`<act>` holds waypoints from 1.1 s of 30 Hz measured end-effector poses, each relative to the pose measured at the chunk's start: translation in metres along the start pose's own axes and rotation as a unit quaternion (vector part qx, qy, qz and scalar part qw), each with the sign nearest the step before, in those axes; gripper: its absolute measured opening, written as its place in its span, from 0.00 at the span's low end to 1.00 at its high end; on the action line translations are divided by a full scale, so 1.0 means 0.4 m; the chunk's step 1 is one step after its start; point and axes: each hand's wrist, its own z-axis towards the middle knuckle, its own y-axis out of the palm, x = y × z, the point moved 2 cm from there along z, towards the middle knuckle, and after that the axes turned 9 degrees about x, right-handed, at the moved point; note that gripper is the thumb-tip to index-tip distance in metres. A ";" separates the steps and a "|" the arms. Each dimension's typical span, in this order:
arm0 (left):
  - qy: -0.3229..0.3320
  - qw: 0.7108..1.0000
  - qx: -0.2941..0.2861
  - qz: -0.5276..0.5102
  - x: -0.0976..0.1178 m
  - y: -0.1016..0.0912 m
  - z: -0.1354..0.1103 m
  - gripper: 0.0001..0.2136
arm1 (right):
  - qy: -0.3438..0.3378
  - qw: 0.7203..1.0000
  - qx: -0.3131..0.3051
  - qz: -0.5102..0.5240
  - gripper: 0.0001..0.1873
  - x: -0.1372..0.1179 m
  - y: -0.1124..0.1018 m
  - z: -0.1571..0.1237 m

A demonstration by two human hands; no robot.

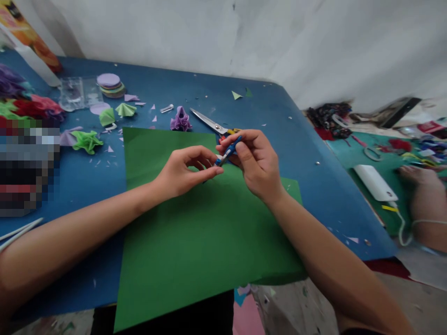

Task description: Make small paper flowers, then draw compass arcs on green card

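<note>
My right hand (256,163) is closed around a slim blue and white pen-like tool (230,150), held tilted above the paper. The fingertips of my left hand (185,170) pinch about its lower end, where detail is partly hidden. Beneath both hands lies a large sheet of green paper (195,237), its near edge hanging past the table edge. Scissors (209,122) with partly open blades lie just beyond the sheet, their handles partly behind my right hand. A purple folded paper flower (180,119) sits to the left of the scissors.
Green folded paper pieces (87,142), paper scraps and a stack of paper circles (111,85) occupy the blue table's (289,135) left side. Colourful paper flowers (31,107) are piled further left. At right, another person's arm (428,204) rests near a white power bank (375,183) with a cable.
</note>
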 end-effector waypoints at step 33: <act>0.061 0.998 0.001 -0.011 -0.001 -0.001 -0.004 0.10 | -0.054 0.998 -0.012 0.013 0.09 0.002 0.001 0.001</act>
